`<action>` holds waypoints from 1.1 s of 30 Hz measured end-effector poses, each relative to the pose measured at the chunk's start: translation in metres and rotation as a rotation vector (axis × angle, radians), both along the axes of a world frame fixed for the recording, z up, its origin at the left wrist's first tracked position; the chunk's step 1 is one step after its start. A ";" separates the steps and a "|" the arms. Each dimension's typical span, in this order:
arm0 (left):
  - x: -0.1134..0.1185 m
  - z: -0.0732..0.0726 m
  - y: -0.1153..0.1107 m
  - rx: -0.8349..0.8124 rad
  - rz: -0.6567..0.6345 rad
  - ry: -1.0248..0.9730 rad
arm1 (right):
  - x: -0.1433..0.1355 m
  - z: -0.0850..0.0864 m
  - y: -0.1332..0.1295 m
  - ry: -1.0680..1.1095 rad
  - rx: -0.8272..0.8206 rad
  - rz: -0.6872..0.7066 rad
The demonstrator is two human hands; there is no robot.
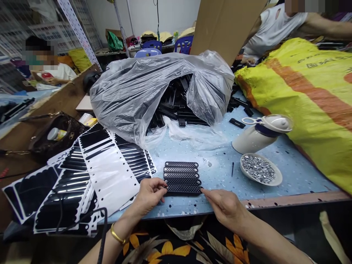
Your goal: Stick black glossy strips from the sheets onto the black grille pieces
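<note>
Several black plastic strips (181, 170) with a lattice pattern and small round metal pieces at their ends lie side by side on the table in front of me. My left hand (151, 193) is closed in a pinch at the left end of the nearest black lattice strip (184, 189). At that strip's right end, the fingertips of my right hand (224, 206) are pressed together on it. Right of the row stands a white bowl (278, 179) filled with small shiny metal pieces (257, 168). Between row and bowl lies a thin dark stick (233, 169).
A large clear plastic bag (132, 91) spilling black parts (178, 99) covers the table's back. Sheets of black stickers (110, 176) and a brown handbag (59, 135) lie left. A white jug (254, 135) and yellow sack (310, 84) stand right. Two people are further back.
</note>
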State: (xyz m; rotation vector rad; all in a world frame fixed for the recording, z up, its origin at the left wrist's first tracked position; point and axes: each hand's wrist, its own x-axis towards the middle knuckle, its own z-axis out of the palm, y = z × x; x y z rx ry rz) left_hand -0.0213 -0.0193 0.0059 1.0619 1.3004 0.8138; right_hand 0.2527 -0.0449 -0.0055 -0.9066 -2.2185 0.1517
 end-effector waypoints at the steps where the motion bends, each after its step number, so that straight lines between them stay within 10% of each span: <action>1: 0.000 0.000 -0.001 0.015 0.012 -0.004 | 0.000 0.001 0.000 -0.005 0.000 -0.001; 24: 0.005 -0.022 -0.017 0.300 0.047 0.262 | 0.004 -0.008 -0.002 -0.008 -0.004 -0.017; 33: -0.004 -0.024 -0.029 1.087 -0.143 0.808 | 0.002 -0.003 -0.002 -0.030 0.017 -0.015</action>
